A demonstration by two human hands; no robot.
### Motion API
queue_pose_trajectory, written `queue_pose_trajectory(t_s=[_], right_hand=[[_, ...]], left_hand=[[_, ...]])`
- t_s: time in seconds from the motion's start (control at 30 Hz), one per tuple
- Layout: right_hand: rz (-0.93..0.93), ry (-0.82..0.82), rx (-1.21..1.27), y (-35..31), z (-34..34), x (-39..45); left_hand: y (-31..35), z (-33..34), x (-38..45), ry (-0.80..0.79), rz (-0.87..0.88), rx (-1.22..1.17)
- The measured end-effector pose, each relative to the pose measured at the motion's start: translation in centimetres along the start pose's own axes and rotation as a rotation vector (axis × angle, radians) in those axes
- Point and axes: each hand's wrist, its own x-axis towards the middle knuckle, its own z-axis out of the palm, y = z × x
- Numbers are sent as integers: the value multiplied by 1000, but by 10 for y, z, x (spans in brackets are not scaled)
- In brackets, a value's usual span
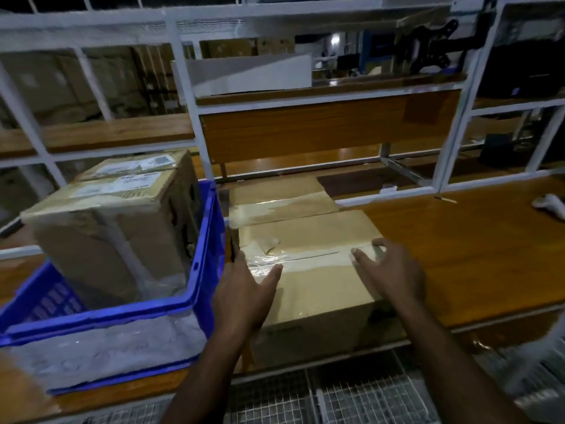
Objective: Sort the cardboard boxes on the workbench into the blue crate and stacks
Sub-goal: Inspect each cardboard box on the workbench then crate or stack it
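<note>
1. I see the crate (204,255) in strong blue, with a cloudy clear plastic sheet (107,347) inside, whitish.
2. The box in the crate (104,234) is brown cardboard and carries white labels (131,179) with dark print on top.
3. The near box (315,270) at the front edge of the workbench is pale brown, crossed by a shiny clear tape band (305,258).
4. The box behind it (281,200) has the same brown and a glossy tape stripe.
5. The workbench (474,255) is orange-brown wood grain; its frame (183,87) is white.

Both hands bare, no gloves, rings or watch: left hand (244,293), right hand (389,275). Forearms bare too, no sleeves in view up to frame edge.
</note>
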Motion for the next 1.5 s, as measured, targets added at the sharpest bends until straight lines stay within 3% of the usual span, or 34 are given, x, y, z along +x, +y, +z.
queue_pose_trajectory(t_s=[0.4, 0.57, 0.7, 1.03, 1.23, 1.37, 1.5], right_hand=[[-194, -108, -112, 5, 20, 48], [-414, -75, -158, -11, 35, 45], [-508, -244, -156, -29, 49, 36], [-470, -397, -258, -37, 57, 47], [-688, -419, -200, -54, 71, 49], [-722, -450, -185, -61, 78, 55], [-724, -362, -179, -67, 84, 57]], left_hand=[[17, 37, 15, 78, -164, 69], [22, 46, 28, 63, -25, 330], [34, 61, 41, -74, 159, 400], [26, 64, 64, -283, 190, 408], [28, 71, 78, -93, 250, 367], [26, 76, 85, -193, 293, 438], [23, 75, 92, -169, 316, 439]])
